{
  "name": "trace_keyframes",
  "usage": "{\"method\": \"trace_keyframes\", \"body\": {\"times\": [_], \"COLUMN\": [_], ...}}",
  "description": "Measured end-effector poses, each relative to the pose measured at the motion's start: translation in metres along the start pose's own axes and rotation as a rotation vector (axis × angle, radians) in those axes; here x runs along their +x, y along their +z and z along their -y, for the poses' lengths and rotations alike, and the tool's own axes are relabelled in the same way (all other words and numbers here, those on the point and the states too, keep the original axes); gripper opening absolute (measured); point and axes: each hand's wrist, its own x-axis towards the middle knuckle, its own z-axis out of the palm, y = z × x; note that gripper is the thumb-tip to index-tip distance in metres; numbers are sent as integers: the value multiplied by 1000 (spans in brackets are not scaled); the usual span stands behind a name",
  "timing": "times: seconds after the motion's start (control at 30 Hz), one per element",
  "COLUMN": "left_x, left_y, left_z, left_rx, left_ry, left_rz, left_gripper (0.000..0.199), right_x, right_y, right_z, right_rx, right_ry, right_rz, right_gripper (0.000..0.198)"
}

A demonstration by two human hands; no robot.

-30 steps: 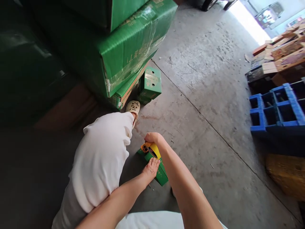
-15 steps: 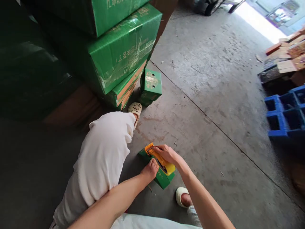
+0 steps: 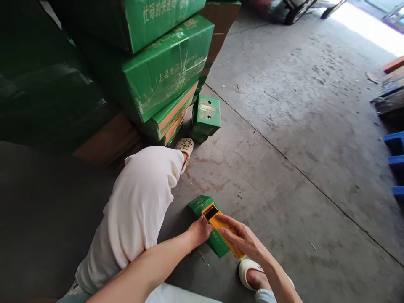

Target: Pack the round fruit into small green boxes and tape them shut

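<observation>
A small green cardboard box [image 3: 202, 203] rests on the concrete floor between my feet. My left hand [image 3: 200, 231] is closed at its left side, with some fingertips hidden by the tape dispenser. In my right hand [image 3: 241, 236] is an orange-yellow tape dispenser [image 3: 222, 225], slanted over the top of the box. Its dark-slotted head lies close to the fingers of my left hand. The dispenser covers part of the box, and I cannot make out any strip of tape between them.
Large green cartons [image 3: 170, 67] are stacked at the upper left. A smaller green box [image 3: 206, 113] stands beside the stack, near my left shoe [image 3: 184, 145]. Blue plastic crates [image 3: 396, 160] are at the right edge. Vehicle wheels [image 3: 296, 12] show at the top.
My right hand has drawn the tape dispenser from the box's far end towards me and turned it, its flat orange side now facing up. My left hand stays at the box.
</observation>
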Motion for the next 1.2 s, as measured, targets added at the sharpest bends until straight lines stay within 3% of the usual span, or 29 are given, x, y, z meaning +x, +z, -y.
{"method": "trace_keyframes", "body": {"times": [0.2,0.43,0.67,0.93,1.03,1.2], "left_x": [-6,-22,-29,-39,-41,-41], "left_y": [1,-16,-22,-25,-27,-38], "left_z": [5,22,34,41,41,41], "left_rx": [23,239,146,87,49,-9], "left_ry": [-16,215,320,370,386,308], "left_rz": [-75,-176,-202,-274,-253,-77], "left_gripper": [58,51,33,29,27,18], "right_x": [-7,-2,5,8,6,2], "right_y": [-8,-5,2,1,3,13], "right_z": [-15,-24,-39,-42,-42,-42], "right_rx": [23,-2,-1,-67,-65,-22], "right_ry": [-4,14,-24,-12,5,51], "right_rz": [27,-26,-58,-92,-80,-109], "right_gripper": [71,70,69,64,62,58]}}
